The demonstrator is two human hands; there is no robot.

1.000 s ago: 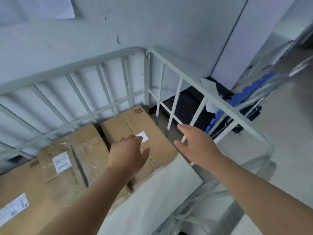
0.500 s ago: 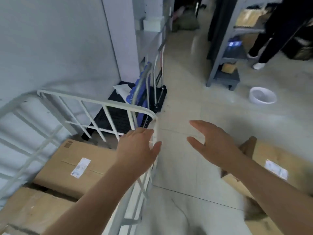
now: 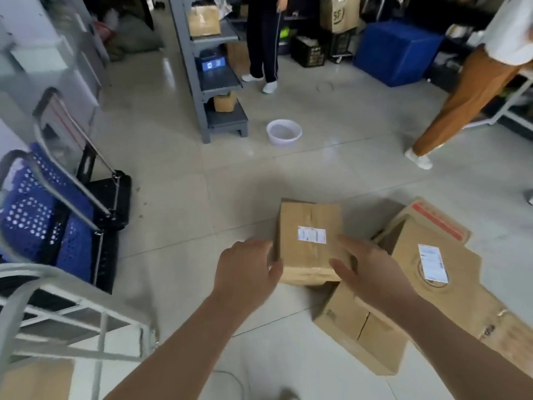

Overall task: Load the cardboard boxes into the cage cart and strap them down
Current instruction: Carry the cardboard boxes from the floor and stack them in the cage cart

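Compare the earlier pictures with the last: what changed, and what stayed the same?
The person turned from the cart to the floor. Both hands swung right and down: the left hand reaches the left edge of a box, the right hand its right side. Grip unclear. The hands carry nothing, as before; the cart stayed put.

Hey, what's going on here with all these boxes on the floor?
A person reaches for a small labelled cardboard box lying among other boxes on the floor. Their left hand is at its left side, the right hand at its right, apparently about to lift it. The white cage cart stands to the left with one loaded box inside.
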